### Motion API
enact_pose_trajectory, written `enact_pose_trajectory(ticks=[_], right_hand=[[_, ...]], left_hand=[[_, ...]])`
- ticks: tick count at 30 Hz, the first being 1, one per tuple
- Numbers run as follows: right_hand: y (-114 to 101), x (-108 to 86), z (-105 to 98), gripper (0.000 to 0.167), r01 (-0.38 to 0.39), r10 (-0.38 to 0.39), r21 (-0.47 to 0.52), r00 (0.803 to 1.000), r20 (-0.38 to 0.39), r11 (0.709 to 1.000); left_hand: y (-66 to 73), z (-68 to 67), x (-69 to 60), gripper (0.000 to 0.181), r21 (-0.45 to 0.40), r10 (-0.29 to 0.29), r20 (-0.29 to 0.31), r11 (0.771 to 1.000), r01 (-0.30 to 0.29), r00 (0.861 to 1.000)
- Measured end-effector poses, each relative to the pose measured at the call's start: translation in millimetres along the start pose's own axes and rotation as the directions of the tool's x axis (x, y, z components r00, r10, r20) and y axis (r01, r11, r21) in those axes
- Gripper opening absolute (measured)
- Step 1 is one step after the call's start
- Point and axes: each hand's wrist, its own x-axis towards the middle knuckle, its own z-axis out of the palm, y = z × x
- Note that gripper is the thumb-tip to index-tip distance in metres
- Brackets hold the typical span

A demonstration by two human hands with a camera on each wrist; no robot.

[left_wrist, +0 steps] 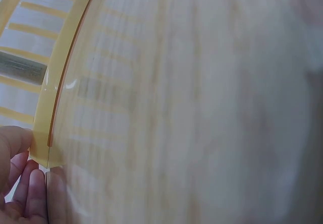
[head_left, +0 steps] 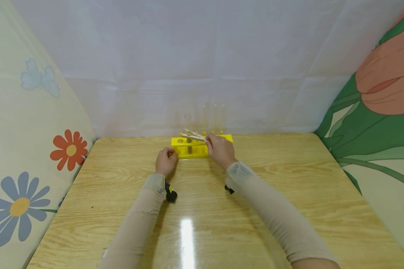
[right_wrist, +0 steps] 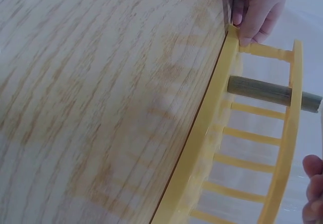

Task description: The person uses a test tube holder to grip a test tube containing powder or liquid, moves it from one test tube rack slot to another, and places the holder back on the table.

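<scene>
A yellow test tube rack [head_left: 229,138] stands at the table's back edge. One tube with dark contents [right_wrist: 260,91] stands in it near the left end, its clear top rising above the rack in the head view. The left hand [head_left: 165,161] pinches the rack's lower left corner; in the left wrist view its thumb and fingers [left_wrist: 17,176] lie at the end of the base [left_wrist: 56,72]. My right hand [head_left: 221,151] grips a pale wooden clamp [head_left: 196,137], whose jaws are at the dark tube above the rack. At the right wrist view's edge, right-hand fingers [right_wrist: 314,188] show curled.
Several clear empty tubes [head_left: 215,116] stand upright at the rack's back right. A white cloth [head_left: 155,56] hangs behind the table [head_left: 272,168], with flower-printed cloths [head_left: 20,112] at both sides. Light glares on the tabletop between the forearms.
</scene>
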Motion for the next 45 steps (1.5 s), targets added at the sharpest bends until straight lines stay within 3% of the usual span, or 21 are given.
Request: enact_pose_trajectory(ticks=[11,37,45], right_hand=[[-0.8,4.5,-2.4,0.009,0.005,-0.005,-0.003,1.0,-0.028,1.0],[-6.5,8.0,-13.7,0.012,-0.01,0.011,0.019,0.999,-0.032,1.0],[-5.8,10.2,-13.4,0.009,-0.002,0.005,0.046,0.998,-0.07,0.999]], left_hand=[[-2.1,-1.0,1.8,0.03,-0.014,0.027,-0.004,1.0,-0.027,1.0],[-2.9,-0.9,1.4,0.03,-0.012,0.016,0.008,1.0,-0.016,1.0],[-3.6,-0.3,2.2,0.03,-0.02,0.016,0.002,1.0,-0.016,1.0]])
